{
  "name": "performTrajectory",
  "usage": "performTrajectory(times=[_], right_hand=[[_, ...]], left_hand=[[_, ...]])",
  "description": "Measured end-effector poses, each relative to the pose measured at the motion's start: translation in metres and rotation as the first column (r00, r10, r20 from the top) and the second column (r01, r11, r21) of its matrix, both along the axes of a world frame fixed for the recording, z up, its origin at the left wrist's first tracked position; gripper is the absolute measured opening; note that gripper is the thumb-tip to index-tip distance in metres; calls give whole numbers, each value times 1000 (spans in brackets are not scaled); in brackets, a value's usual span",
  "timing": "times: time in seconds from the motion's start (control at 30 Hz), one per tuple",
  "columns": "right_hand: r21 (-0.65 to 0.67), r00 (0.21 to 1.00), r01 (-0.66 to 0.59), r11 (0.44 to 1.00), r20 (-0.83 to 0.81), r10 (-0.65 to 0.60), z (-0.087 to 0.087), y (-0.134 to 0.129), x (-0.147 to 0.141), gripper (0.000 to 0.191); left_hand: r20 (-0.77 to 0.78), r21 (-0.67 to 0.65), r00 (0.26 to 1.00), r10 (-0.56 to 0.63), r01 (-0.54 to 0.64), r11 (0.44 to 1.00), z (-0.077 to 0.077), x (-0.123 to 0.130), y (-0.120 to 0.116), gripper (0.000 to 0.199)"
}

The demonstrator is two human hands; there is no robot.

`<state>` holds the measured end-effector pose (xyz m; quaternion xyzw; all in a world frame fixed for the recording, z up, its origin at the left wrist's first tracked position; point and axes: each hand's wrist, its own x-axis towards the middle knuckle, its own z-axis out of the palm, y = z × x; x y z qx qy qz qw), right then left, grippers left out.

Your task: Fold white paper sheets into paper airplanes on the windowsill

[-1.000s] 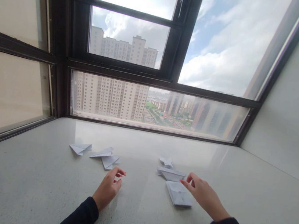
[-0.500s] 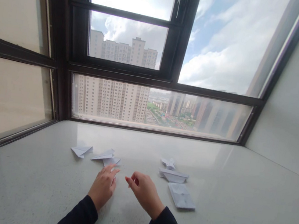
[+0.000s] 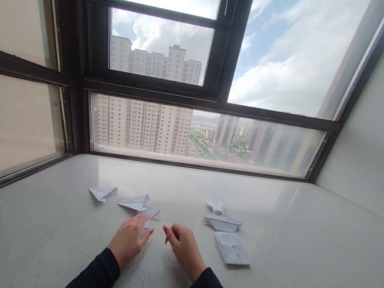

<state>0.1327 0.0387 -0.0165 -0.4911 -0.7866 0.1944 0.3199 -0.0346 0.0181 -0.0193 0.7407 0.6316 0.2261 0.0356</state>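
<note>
1. At left grip (image 3: 127,238): wide, thumb well apart from fingers, palm down.
2. Under and just past left fingertips: near paper plane (image 3: 153,213). Partly hidden by fingers, with a strip showing between index side and thumb. Cannot tell if pressed, pinched or only covered in view.
3. At right grip (image 3: 185,245): narrow, fingers curled in toward thumb. Cannot tell if fully closed; hidden by own knuckles. Just right of left thumb, a bit apart from it, and below and right of near paper plane.
4. Beyond left grip: middle paper plane (image 3: 135,201), pointing left, overlapping near paper plane in view. Clear of fingers.
5. Farther left, apart from both: left paper plane (image 3: 102,193), flat on window sill (image 3: 57,239).
6. To the right of right grip, in a row running toward the wearer: small folded paper (image 3: 216,207) farthest, long folded paper (image 3: 222,223) just beside it, square folded packet (image 3: 232,250) nearest. Well clear of right fingers.
7. On both arms: dark sleeves (image 3: 99,271), entering from bottom edge.
8. Behind window sill: dark window frame (image 3: 212,104), with tower block (image 3: 144,125) outside.
</note>
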Motion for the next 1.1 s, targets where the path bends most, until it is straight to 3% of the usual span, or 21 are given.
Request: performTrajectory(times=[0.17,0.27,0.4,0.53,0.67,0.9,1.1], right_hand=[[43,1000,20,999,-6,-20,-2,4,3,41],[41,1000,23,999,-3,-23,-4,5,3,33],[36,999,30,999,-18,-30,-5,4,4,25],[60,999,28,998,-38,-26,-8,4,4,23],[58,1000,-10,998,-25,11,-10,5,3,21],[23,998,-64,998,-1,64,-9,3,1,23],[11,997,-71,997,6,71,-7,2,1,26]], left_hand=[[-11,146,991,-136,136,980,12,17,-12,29],[7,216,991,-133,128,968,16,16,-13,28],[5,275,998,-67,63,959,10,3,-5,30],[-37,220,999,39,-30,975,2,-7,2,33],[-62,182,997,46,-34,983,5,-6,1,23],[-50,86,995,89,-85,993,-3,-11,5,60],[-101,40,988,117,-113,993,1,-11,3,43]])
